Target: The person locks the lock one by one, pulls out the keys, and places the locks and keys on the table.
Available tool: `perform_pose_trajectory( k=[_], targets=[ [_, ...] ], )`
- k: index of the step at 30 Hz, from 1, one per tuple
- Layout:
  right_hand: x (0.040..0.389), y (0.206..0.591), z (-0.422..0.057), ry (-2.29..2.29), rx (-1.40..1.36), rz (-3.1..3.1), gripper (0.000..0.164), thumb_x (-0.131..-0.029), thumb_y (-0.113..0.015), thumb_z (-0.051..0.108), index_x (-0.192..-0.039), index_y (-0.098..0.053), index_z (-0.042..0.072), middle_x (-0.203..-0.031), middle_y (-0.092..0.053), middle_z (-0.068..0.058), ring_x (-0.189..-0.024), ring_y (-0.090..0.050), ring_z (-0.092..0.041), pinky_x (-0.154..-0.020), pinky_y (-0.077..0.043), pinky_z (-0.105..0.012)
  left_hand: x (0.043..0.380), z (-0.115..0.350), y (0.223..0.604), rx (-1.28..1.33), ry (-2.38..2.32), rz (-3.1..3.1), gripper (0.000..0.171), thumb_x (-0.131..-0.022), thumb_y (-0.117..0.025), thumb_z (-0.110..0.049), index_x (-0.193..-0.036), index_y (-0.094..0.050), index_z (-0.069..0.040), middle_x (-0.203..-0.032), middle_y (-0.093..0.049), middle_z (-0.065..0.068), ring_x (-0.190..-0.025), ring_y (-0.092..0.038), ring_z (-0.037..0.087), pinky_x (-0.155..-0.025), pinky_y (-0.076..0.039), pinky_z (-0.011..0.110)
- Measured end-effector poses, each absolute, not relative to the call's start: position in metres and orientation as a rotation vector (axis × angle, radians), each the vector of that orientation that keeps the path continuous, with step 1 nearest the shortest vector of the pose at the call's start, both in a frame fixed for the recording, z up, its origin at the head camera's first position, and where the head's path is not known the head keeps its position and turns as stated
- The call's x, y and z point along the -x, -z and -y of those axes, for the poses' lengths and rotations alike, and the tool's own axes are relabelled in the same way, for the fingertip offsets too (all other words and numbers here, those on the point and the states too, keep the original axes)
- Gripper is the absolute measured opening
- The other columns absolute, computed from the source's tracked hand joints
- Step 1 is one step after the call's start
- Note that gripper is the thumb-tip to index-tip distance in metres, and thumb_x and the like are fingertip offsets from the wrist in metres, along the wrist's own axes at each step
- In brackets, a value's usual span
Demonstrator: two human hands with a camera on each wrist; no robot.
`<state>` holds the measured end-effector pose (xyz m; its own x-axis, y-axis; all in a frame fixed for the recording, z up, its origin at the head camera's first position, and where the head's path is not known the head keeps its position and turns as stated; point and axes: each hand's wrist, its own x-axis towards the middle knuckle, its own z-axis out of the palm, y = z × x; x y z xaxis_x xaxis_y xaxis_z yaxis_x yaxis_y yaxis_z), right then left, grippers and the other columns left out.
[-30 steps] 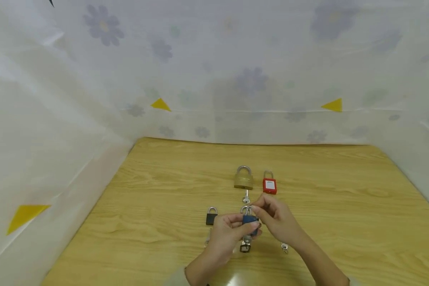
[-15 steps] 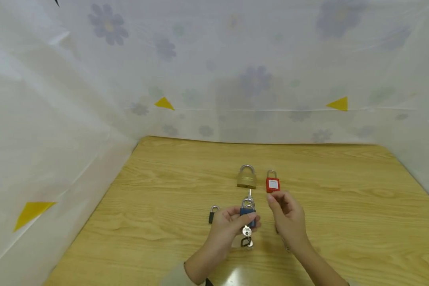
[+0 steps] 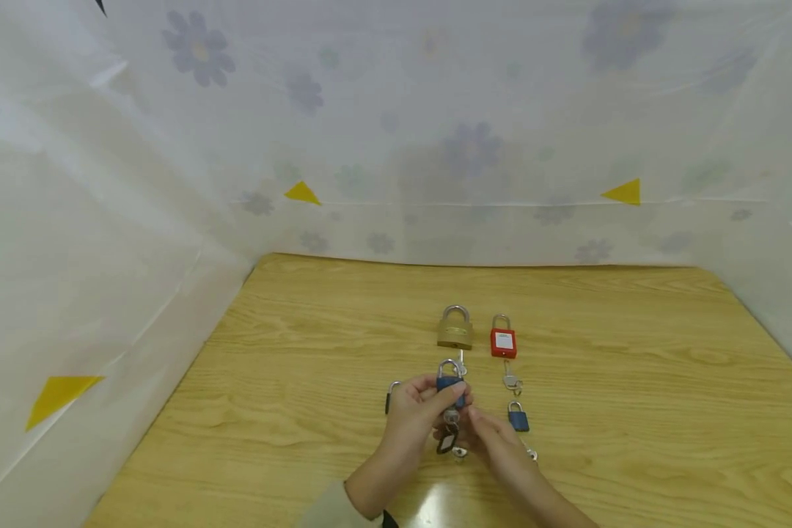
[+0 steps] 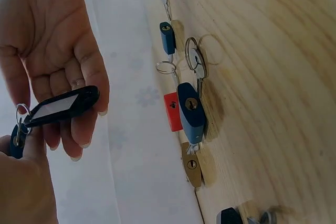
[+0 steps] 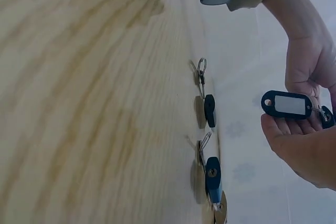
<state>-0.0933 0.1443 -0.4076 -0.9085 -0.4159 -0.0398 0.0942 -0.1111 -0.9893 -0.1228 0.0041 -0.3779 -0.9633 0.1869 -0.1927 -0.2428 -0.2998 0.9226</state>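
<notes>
My left hand [image 3: 412, 416] holds a blue padlock [image 3: 446, 385] above the table, thumb across its front, shackle upward. A key and a black key tag [image 3: 446, 441] with a white label hang below the padlock. My right hand [image 3: 497, 438] is just beneath and to the right. In the left wrist view its fingers stretch loosely behind the tag [image 4: 65, 107], and its thumb comes near the split ring [image 4: 22, 112]. Whether the fingers touch the tag is hard to tell. The right wrist view also shows the tag [image 5: 290, 104] over the hands.
Farther back lie a brass padlock [image 3: 455, 334] and a red padlock [image 3: 503, 342], each with a key in front. A small blue padlock [image 3: 518, 418] lies right. A black padlock [image 3: 389, 402] is partly behind my left hand. Another blue padlock [image 4: 191, 109] is under the hands.
My right hand has gone from beside the shackle out to the right, then down and back left below the padlock. My left hand keeps hold of the padlock, shifted slightly left.
</notes>
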Motion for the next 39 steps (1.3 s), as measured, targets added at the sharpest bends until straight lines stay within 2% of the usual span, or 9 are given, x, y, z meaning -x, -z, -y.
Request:
perform_pose_trajectory(
  k=[3, 9, 12, 14, 18, 24, 28, 34, 39],
  targets=[
    [0.091, 0.408, -0.140, 2.091, 0.300, -1.767, 0.041, -0.100, -0.027, 0.030, -0.116, -0.055, 0.003, -0.101, -0.065, 0.012, -0.097, -0.059, -0.005, -0.084, -0.048, -0.019, 0.124, -0.004, 0.379, 0.087, -2.346, -1.690, 0.023, -0.078, -0.069, -0.011, -0.094, -0.060, 0.005, -0.085, -0.071, 0.012, -0.075, -0.069, 0.015, -0.073, -0.055, 0.026],
    [0.087, 0.406, -0.131, 2.037, 0.145, -1.915, 0.050, -0.098, -0.035, 0.032, -0.118, -0.049, -0.012, -0.104, -0.066, 0.001, -0.095, -0.060, -0.005, -0.082, -0.049, -0.021, 0.126, -0.004, 0.381, 0.088, -2.311, -1.758, 0.026, -0.077, -0.071, -0.015, -0.093, -0.062, 0.003, -0.085, -0.071, 0.012, -0.076, -0.069, 0.016, -0.067, -0.055, 0.024],
    [0.086, 0.404, -0.127, 2.030, 0.084, -1.978, 0.049, -0.096, -0.040, 0.032, -0.112, -0.050, -0.013, -0.099, -0.066, -0.001, -0.090, -0.061, -0.007, -0.080, -0.051, -0.022, 0.127, -0.003, 0.383, 0.078, -2.285, -1.784, 0.026, -0.077, -0.071, -0.017, -0.093, -0.062, 0.002, -0.084, -0.071, 0.011, -0.074, -0.069, 0.015, -0.059, -0.054, 0.021],
    [0.087, 0.403, -0.125, 2.041, 0.034, -1.999, 0.047, -0.095, -0.043, 0.031, -0.109, -0.052, -0.012, -0.094, -0.066, 0.003, -0.086, -0.061, -0.006, -0.077, -0.051, -0.022, 0.127, -0.003, 0.384, 0.068, -2.279, -1.793, 0.026, -0.078, -0.070, -0.017, -0.093, -0.062, 0.002, -0.083, -0.071, 0.011, -0.072, -0.068, 0.014, -0.056, -0.053, 0.019],
    [0.086, 0.401, -0.121, 2.072, -0.070, -2.027, 0.036, -0.093, -0.049, 0.024, -0.097, -0.056, -0.011, -0.083, -0.064, 0.007, -0.078, -0.060, -0.007, -0.072, -0.052, -0.022, 0.126, -0.003, 0.386, 0.040, -2.289, -1.791, 0.025, -0.080, -0.068, -0.016, -0.095, -0.062, 0.004, -0.084, -0.071, 0.013, -0.073, -0.068, 0.014, -0.059, -0.053, 0.019],
    [0.086, 0.401, -0.114, 2.115, -0.213, -2.117, 0.019, -0.088, -0.055, 0.014, -0.082, -0.060, -0.005, -0.074, -0.061, 0.003, -0.069, -0.055, -0.006, -0.066, -0.051, -0.022, 0.125, -0.003, 0.385, 0.028, -2.317, -1.760, 0.024, -0.081, -0.066, -0.013, -0.096, -0.061, 0.006, -0.084, -0.071, 0.015, -0.074, -0.068, 0.014, -0.062, -0.054, 0.021],
    [0.085, 0.405, -0.113, 2.158, -0.105, -2.165, 0.025, -0.091, -0.050, 0.012, -0.084, -0.058, -0.011, -0.074, -0.063, 0.009, -0.071, -0.060, -0.003, -0.067, -0.053, -0.021, 0.124, -0.003, 0.385, 0.045, -2.331, -1.730, 0.024, -0.081, -0.066, -0.012, -0.096, -0.060, 0.006, -0.082, -0.071, 0.013, -0.071, -0.068, 0.013, -0.060, -0.054, 0.020],
    [0.084, 0.412, -0.108, 2.295, 0.124, -2.268, 0.022, -0.091, -0.048, 0.005, -0.076, -0.058, -0.009, -0.070, -0.061, 0.012, -0.063, -0.054, -0.001, -0.056, -0.048, -0.020, 0.123, -0.003, 0.384, 0.050, -2.345, -1.716, 0.023, -0.081, -0.066, -0.011, -0.094, -0.060, 0.007, -0.082, -0.070, 0.014, -0.072, -0.068, 0.015, -0.064, -0.056, 0.025],
    [0.084, 0.410, -0.106, 2.296, 0.236, -2.285, 0.023, -0.092, -0.046, 0.003, -0.079, -0.057, -0.013, -0.074, -0.063, 0.015, -0.069, -0.058, 0.001, -0.061, -0.051, -0.019, 0.124, 0.000, 0.380, 0.022, -2.358, -1.724, 0.023, -0.082, -0.066, -0.013, -0.093, -0.059, 0.007, -0.082, -0.070, 0.015, -0.069, -0.068, 0.013, -0.063, -0.056, 0.026]
  ],
)
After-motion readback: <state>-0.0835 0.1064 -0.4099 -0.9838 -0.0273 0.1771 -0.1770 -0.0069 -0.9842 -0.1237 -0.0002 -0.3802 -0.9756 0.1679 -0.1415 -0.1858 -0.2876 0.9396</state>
